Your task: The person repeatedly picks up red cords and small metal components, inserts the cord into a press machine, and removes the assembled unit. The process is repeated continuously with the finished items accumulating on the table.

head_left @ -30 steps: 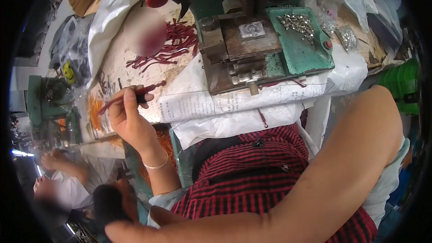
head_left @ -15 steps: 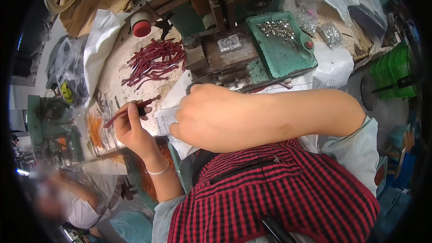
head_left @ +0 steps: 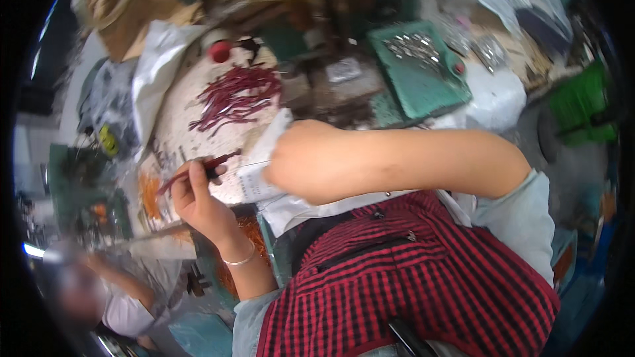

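Across the far bench: one green metal tray [head_left: 423,86] holding many small silvery parts [head_left: 413,46], too blurred to count; left of it one pile of dark red strips [head_left: 231,96], uncounted. Near left: left hand [head_left: 195,195], wrist bent back, fingers pinched around one red strip [head_left: 198,168]. Centre: right hand [head_left: 297,158], forearm crossing from right, curled over white paper [head_left: 261,182]; finger state impossible to tell.

Cluttered workbench [head_left: 198,112] — green machine tray [head_left: 423,82] behind.
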`<state>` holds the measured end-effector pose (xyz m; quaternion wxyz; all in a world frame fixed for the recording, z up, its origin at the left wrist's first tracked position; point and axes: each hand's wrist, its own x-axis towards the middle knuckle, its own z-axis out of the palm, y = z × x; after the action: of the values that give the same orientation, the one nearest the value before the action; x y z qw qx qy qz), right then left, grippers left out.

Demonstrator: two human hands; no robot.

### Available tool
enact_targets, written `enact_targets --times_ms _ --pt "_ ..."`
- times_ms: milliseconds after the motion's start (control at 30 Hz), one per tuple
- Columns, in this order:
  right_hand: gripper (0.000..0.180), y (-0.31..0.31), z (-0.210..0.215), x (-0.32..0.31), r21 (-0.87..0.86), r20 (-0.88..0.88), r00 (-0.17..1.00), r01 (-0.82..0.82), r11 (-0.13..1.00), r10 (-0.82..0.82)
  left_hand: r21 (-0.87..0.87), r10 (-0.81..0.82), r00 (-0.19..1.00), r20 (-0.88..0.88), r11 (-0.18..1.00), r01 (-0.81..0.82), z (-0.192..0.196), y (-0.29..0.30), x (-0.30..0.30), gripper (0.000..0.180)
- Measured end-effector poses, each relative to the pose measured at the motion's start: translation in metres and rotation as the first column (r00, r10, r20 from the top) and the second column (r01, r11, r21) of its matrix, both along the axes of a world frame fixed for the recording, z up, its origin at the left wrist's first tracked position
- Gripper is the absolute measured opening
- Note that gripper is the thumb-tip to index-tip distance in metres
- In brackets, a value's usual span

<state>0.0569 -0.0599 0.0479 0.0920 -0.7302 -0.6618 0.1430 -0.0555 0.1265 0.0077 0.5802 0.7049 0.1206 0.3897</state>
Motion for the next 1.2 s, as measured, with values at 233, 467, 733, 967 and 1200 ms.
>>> enact_targets --times_ms 233,467,733,967,1200 --pt "0.017 0.003 -0.046 0.005 -0.204 -0.285 0.944 0.108 0.973 -0.165 0.612 -0.665 0.737 0.122 0.635 0.472 0.083 -0.102 0.042 0.006" --pt "0.030 0.019 -0.099 -0.011 -0.307 -0.293 0.931 0.125 0.944 -0.219 0.857 -0.157 0.985 0.066 0.514 0.025 0.022 -0.158 0.072 0.016" --pt "0.043 0.070 -0.088 -0.073 -0.051 -0.029 0.984 0.173 0.984 -0.175 0.813 0.216 0.975 0.054 0.557 -0.168 -0.041 -0.088 0.014 0.019" --pt "0.046 0.086 -0.098 -0.083 -0.335 -0.224 0.970 -0.169 0.927 0.096 0.744 0.677 0.716 -0.168 0.564 -0.358 -0.078 0.040 -0.097 0.007" --pt "0.029 0.112 -0.086 -0.061 -0.361 -0.862 0.319 0.161 0.919 -0.394 0.243 0.629 0.687 -0.363 0.776 -0.582 -0.118 0.112 -0.181 0.030"
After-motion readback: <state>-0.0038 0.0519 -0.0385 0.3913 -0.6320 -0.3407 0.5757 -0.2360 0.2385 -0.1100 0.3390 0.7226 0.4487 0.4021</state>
